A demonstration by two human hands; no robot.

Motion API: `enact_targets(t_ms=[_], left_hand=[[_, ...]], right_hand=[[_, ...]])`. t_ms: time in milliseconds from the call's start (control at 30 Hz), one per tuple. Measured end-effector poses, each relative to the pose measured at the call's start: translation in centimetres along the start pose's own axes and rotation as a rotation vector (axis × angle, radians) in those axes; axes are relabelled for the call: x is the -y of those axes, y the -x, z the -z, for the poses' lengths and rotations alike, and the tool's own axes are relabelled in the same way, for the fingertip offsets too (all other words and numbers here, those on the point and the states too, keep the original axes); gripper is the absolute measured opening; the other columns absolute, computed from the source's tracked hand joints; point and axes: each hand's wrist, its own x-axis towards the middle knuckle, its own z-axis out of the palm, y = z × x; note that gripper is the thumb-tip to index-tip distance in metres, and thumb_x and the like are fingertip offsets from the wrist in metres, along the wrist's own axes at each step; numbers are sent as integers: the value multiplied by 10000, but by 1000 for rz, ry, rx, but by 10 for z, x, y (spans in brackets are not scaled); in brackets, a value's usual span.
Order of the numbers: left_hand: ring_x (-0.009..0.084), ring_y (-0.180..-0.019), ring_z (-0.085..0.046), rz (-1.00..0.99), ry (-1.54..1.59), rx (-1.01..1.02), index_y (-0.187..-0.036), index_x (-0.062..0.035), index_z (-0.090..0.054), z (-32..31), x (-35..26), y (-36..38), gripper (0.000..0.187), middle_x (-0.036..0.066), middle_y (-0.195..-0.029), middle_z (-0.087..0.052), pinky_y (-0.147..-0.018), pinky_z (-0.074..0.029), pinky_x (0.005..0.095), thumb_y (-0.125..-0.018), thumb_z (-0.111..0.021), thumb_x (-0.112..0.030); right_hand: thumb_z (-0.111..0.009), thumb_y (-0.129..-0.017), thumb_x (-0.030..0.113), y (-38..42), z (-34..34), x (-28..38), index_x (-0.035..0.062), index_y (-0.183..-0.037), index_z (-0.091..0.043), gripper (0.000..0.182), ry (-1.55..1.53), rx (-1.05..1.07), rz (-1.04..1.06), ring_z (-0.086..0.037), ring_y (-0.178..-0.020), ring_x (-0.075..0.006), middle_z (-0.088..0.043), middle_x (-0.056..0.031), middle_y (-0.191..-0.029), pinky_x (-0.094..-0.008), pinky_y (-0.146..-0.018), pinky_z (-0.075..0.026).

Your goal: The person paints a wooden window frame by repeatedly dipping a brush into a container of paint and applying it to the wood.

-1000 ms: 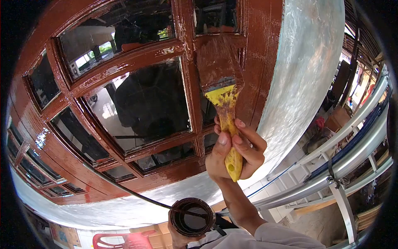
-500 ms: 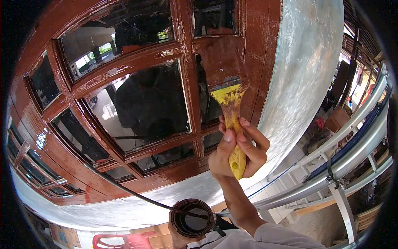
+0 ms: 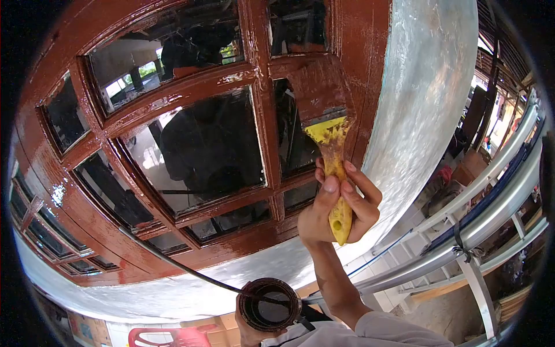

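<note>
A paintbrush [image 3: 330, 136] with a paint-smeared yellow handle is pinched in my right hand [image 3: 341, 202], thumb and fingers around the handle. Its wide bristles, coated reddish brown, lie over the upright bar and side of the window frame [image 3: 361, 75], hiding part of a narrow pane. Glossy brown paint covers the frame and its crossbars. Low in the view, my left hand [image 3: 250, 332] is wrapped round a paint can [image 3: 269, 303], partly hidden behind it. The can's rim is crusted with dark paint, and a pool of liquid shows inside.
A long thin dark rod [image 3: 185, 268] runs from the can toward the frame. Pale grey wall [image 3: 419, 87] borders the frame. Metal ladders [image 3: 491, 231] stand at the right, with a red plastic chair [image 3: 167, 338] at the bottom left.
My right hand and the paintbrush have shifted slightly to the right, and the brush now tilts a little more. The left hand and can have hardly moved.
</note>
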Motion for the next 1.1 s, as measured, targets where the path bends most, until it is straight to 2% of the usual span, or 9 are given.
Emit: enact_targets(t_ms=[200,400,500,833,933,1100], left_hand=[[227,-1063,-533,28,79,-30,-1254,39,-383,-3,5,2,1237,120,-1147,-558,-961,-396,350,-204,-901,-361],[230,-1038,-550,23,35,7,-1261,39,-369,-3,-5,0,1229,124,-1130,-569,-951,-410,352,-209,-905,-304],[235,-1034,-555,25,66,11,-1265,38,-359,-2,-1,0,1226,129,-1124,-572,-944,-421,356,-212,-903,-277],[243,-1041,-555,25,134,-2,-1259,31,-361,-5,4,1,1213,138,-1144,-560,-943,-427,369,-210,-902,-252],[242,-1036,-557,21,111,-12,-1252,29,-373,-5,2,0,1201,132,-1143,-563,-945,-424,367,-208,-899,-248],[239,-1033,-558,41,121,-2,-1241,32,-385,-4,0,0,1183,124,-1130,-573,-950,-417,366,-213,-898,-249]], right_hand=[[-561,-844,45,3,3,7,-19,-952,-356,240,-21,111,-3,-631,-788,-303,-443,-192,-1024,-309,-629,-594],[-573,-846,79,-3,-5,9,-18,-921,-375,233,-209,19,-96,-635,-760,-296,-470,-189,-991,-294,-581,-592],[-582,-845,96,-3,-1,4,-18,-911,-382,240,-153,7,-88,-636,-750,-290,-481,-188,-978,-291,-569,-591],[-592,-837,85,-3,-2,4,-13,-915,-387,240,-239,-26,-118,-635,-745,-282,-479,-176,-966,-298,-580,-594],[-586,-836,70,0,3,-1,-9,-916,-388,227,-96,50,-61,-635,-749,-286,-473,-184,-977,-306,-588,-595],[-566,-840,43,-2,5,-2,-13,-932,-409,191,-116,94,-19,-635,-776,-301,-463,-201,-1001,-315,-617,-595]])
